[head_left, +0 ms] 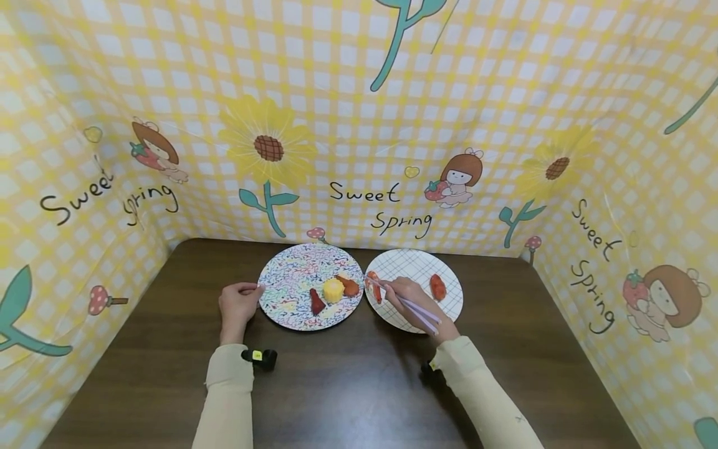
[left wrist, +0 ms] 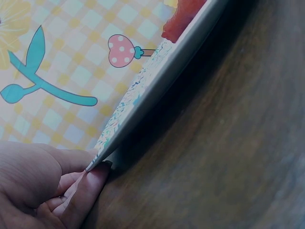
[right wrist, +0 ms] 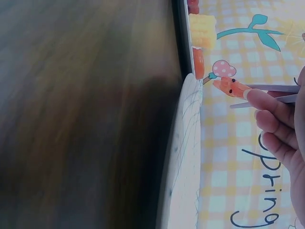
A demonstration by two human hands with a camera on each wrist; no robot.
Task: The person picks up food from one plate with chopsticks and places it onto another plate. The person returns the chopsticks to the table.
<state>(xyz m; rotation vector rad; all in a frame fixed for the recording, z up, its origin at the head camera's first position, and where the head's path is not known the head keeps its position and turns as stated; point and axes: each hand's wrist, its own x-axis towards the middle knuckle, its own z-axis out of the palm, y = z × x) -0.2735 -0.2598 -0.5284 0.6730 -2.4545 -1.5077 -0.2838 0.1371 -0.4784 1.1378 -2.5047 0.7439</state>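
Observation:
My left hand [head_left: 238,307] pinches the left rim of the round speckled plate [head_left: 286,271] between thumb and fingers, as the left wrist view shows up close. On that plate lie a yellow corn piece [head_left: 333,290], an orange-brown food piece [head_left: 350,286] and a dark red piece [head_left: 317,302]. Over the white grid-lined plate [head_left: 404,262], my right hand [head_left: 412,296] holds pale purple chopsticks [head_left: 419,312]. At their tips is an orange toy shrimp [right wrist: 230,87] with black eyes, near this plate's left edge; it overlaps one stick in the right wrist view.
A reddish-orange food piece [head_left: 438,287] lies on the right side of the grid-lined plate. Both plates stand side by side on the dark wooden table [head_left: 336,386], close to the yellow checked cloth [head_left: 359,149] that rises behind and at both sides.

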